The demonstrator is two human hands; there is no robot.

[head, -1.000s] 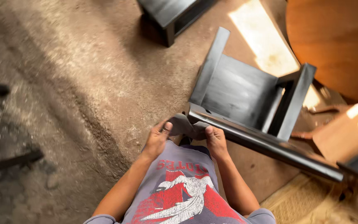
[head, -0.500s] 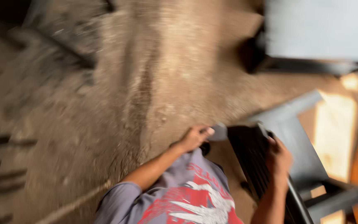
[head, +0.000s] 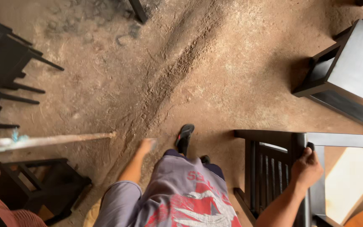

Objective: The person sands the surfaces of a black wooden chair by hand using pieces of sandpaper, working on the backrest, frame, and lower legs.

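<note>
Change: since half a second ago the left hand [head: 148, 145] has let go of the chair [head: 274, 168] and swung out to the side; the view has steadied and a sandalled foot [head: 185, 137] now shows on the dirt floor [head: 215, 71].
Right hand: right hand [head: 306, 168] clamped over a dark top rail of the chair, fingers wrapped round it.
Left hand: blurred, hanging free over the floor, touching nothing; whether its fingers are apart or together I cannot tell.
Chair: dark-painted, slatted, at the person's right side, just beside the leg, lower right of view.
Around: a dark stool [head: 349, 71] at upper right, well apart from the chair; more dark frames [head: 5, 63] stacked at far left; a low dark frame [head: 43, 185] at lower left; a pale stick [head: 51, 140] lying across the floor at left.
</note>
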